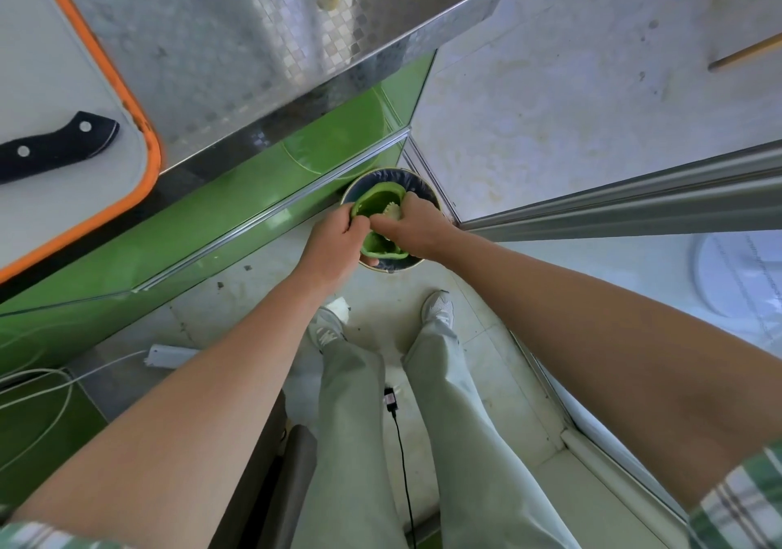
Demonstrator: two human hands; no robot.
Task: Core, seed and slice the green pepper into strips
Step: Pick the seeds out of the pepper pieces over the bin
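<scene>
Both hands are held out over a round waste bin on the floor. My left hand grips a cut-open green pepper, hollow side up; a second green piece shows just below, between the two hands. My right hand has its fingers closed on the pale seed core inside the pepper. A black-handled knife lies on the white, orange-rimmed cutting board on the counter at upper left, its blade out of view.
The steel counter has a green glossy front below its edge. My legs and shoes stand on the tiled floor. A white power strip with cables lies at left, and a black cable runs between my legs.
</scene>
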